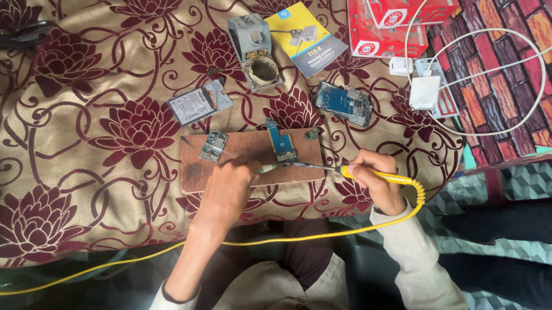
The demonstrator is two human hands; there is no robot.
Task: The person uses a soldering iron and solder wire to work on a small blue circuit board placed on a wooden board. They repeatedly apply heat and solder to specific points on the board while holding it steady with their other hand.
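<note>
The left hand (224, 192) covers part of the wooden board (251, 159), and what its fingers pinch is too small to tell. The yellow cable (74, 272) runs off the left edge. The red box (400, 7) is cut by the top edge. The dark object (18, 33) at top left is blurred.

Makeshift phone-repair spot in a home, not a proper bench: floral bedspread (66, 122) as worktop, small wooden board (251, 169) on it, opened phone (344, 103), soldering-iron stand (255, 52), charger with white cable (425, 92) (patchwork fabric alongside).
</note>
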